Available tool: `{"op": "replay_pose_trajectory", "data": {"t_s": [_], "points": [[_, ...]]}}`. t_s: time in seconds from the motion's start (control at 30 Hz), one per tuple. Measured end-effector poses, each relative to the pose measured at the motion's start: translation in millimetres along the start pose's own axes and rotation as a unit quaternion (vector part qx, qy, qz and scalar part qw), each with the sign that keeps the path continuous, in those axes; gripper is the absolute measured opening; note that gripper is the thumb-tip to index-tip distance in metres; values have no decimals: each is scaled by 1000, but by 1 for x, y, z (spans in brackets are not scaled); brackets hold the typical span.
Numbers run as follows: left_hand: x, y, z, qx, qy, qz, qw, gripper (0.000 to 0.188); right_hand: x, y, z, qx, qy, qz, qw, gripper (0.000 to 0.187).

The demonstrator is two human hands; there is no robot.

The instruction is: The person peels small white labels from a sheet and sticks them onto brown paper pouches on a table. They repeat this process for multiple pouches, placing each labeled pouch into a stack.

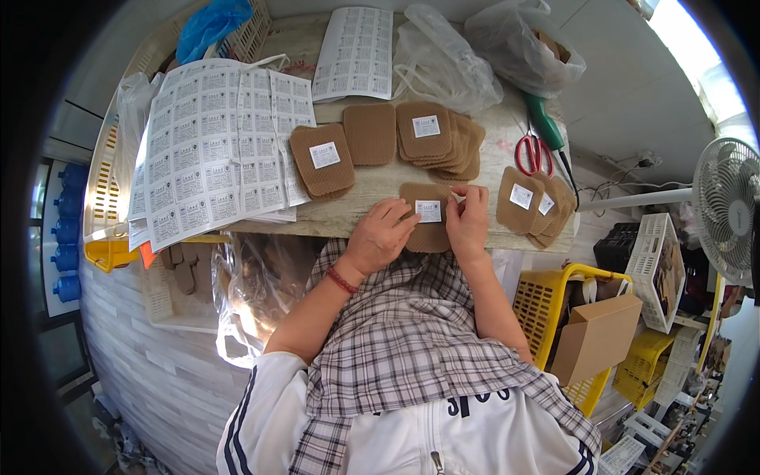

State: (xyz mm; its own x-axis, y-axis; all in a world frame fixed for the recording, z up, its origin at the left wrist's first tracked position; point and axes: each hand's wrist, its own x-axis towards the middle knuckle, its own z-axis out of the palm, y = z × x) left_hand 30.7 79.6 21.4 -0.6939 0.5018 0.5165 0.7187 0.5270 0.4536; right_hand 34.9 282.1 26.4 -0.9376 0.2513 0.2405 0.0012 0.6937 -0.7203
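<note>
A brown textured pad (428,241) lies at the table's near edge, with a white printed label (428,210) on its face. My left hand (380,236) rests over the pad's left side, fingers bent together, their tips by the label. On the other side, my right hand (469,220) pinches thumb and forefinger close to the label's right edge; what sits between them is too small to tell. Behind are a labelled pad (336,176) on another, a plain pad (370,136), and an overlapping pile of pads (426,148). To the right, several labelled pads (516,207) lie fanned.
Printed label sheets (194,158) cover the table's left; another sheet (354,55) lies at the back near clear plastic bags (447,67). Red-handled scissors (533,152) and a green-handled corded tool (545,125) are back right. A yellow basket (542,297) and white fan (727,210) stand right.
</note>
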Motion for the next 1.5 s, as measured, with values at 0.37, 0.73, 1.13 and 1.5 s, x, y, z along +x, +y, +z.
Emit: {"op": "replay_pose_trajectory", "data": {"t_s": [0.37,0.73,1.13,1.5], "points": [[1,1,-2,-1,-7,11,1000,30,-12,-3,-6,-129,18,-160,978,51],[51,-16,3,42,67,-30,996,32,-12,7,-7,-82,17,-45,996,24],[92,-66,29,109,83,-22,990,8,16,63,-125,-38,235,42,970,22],[104,-32,-13,118,231,7,966,12,5,18,-71,88,149,-70,982,18]]}}
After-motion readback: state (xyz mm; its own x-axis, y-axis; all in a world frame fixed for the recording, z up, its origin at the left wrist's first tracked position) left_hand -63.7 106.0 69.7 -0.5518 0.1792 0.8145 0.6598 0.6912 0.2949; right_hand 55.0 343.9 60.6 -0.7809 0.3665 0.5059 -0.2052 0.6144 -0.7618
